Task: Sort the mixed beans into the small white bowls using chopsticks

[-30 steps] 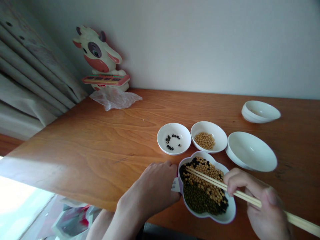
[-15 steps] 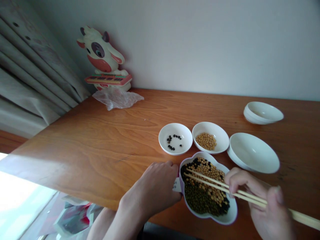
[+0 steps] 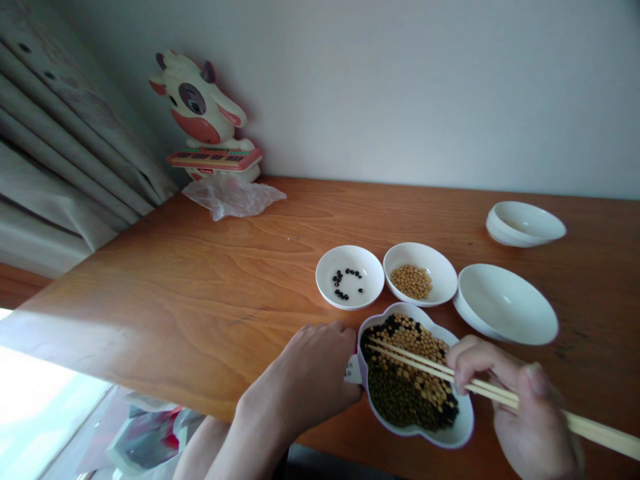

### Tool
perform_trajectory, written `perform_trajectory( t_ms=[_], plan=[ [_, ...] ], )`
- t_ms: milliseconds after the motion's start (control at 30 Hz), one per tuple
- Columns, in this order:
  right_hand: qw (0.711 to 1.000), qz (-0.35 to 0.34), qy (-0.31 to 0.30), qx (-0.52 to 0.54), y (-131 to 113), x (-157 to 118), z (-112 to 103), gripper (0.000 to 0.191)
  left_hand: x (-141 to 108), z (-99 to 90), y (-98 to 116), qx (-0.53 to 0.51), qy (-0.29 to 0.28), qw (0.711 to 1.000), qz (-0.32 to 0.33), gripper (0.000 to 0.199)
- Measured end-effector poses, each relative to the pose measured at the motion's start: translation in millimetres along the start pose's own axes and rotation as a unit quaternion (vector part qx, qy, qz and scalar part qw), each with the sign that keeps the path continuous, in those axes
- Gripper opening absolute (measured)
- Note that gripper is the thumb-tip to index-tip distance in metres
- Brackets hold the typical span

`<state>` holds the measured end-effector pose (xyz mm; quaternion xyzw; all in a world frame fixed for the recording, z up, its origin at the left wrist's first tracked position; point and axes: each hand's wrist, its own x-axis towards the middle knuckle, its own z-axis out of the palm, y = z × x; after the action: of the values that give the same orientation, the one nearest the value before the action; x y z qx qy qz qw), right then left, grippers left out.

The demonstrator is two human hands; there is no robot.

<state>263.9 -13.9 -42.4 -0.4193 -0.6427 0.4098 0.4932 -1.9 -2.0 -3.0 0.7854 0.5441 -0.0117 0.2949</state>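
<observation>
Slantwise, chopsticks (image 3: 480,383) in right hand (image 3: 530,413) point left across bean dish (image 3: 467,420)

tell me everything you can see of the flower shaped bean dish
A white lobed dish with a purple outer edge lies flat on the wooden table. Yellow, dark green and black beans fill it in patches. The left hand holds its left rim, by a paper label; chopsticks from the right hand cross above the beans.
</observation>
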Motion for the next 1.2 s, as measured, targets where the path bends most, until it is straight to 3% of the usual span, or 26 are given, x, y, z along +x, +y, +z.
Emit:
perform_trajectory(
  t_ms=[267,533,767,1200],
  plan=[
    [1.0,-0.02,0.021,0.012,-7.7,0.7,-3.1,0.073,0.9,1.8,-0.4,0.004,0.007,1.0,-0.003,0.019],
    [1.0,0.027,-0.007,0.006,-10.5,1.8,-8.6,0.081,0.4,2.8,-2.2,-0.003,0.013,1.0,0.014,0.02],
    [1.0,0.019,-0.024,-0.007,-3.1,0.7,-7.2,0.076,1.1,3.2,-2.2,-0.003,0.006,1.0,0.011,0.02],
    [1.0,-0.01,0.007,0.018,-3.7,0.2,-6.4,0.07,2.0,3.6,-2.5,0.0,0.022,1.0,0.011,0.018]
  ],
)
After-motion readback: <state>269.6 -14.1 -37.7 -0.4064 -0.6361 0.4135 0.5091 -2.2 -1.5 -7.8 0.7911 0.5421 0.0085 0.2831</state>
